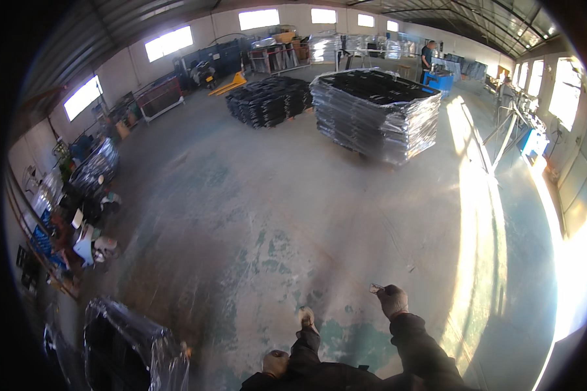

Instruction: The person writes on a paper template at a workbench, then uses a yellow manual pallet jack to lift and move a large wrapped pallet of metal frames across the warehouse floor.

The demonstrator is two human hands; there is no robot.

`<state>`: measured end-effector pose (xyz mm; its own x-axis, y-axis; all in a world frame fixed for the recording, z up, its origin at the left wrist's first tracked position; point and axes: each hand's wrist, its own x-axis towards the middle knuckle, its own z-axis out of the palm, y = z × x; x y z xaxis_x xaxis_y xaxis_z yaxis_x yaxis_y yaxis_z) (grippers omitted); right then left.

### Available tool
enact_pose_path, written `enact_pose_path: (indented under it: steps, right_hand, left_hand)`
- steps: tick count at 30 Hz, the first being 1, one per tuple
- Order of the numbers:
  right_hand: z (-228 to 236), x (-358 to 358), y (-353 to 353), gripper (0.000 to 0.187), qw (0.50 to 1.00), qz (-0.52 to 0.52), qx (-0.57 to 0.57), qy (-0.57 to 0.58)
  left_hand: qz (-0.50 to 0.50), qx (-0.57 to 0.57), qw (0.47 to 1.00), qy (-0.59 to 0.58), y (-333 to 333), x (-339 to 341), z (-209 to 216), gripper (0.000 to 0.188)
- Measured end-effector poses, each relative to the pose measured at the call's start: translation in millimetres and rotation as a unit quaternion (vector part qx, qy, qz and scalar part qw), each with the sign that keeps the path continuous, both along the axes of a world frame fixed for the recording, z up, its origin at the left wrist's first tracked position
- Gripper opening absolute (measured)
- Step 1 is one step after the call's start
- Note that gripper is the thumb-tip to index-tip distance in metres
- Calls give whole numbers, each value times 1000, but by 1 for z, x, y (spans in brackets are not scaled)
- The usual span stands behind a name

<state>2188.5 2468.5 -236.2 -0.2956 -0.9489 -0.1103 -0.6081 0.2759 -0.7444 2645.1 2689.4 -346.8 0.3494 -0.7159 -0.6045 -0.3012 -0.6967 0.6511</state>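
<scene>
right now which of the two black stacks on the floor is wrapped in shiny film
The taller stack on the right: shiny clear film covers its sides, while the lower stack to its left shows bare dark edges.

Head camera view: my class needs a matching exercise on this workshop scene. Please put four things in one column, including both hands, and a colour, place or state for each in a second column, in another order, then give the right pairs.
Column one
1. Largest stack
2. Right hand
3. Pallet jack
4. Left hand

Column two
A. Yellow
B. Just left of the person's leg
C. Holding a small object
D. Wrapped in clear film

Right pairs: 1-D, 2-C, 3-A, 4-B
</scene>
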Motion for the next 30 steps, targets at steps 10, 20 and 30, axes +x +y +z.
enact_pose_path:
  steps: [10, 20, 30]
  right_hand:
    - [-132, -31, -101, 51, 818, 188, 442, 318]
    - [-175, -36, -284, 52, 850, -84, 509, 111]
    - [-104, -45, -966, 70, 982, 15, 152, 108]
  left_hand:
    - [-143, -40, 986, -71, -468, 58, 52, 36]
    - [-137, 9, 985, -102, -779, 72, -19, 43]
    - [-253, -131, 944, -168, -1035, 79, 6, 43]
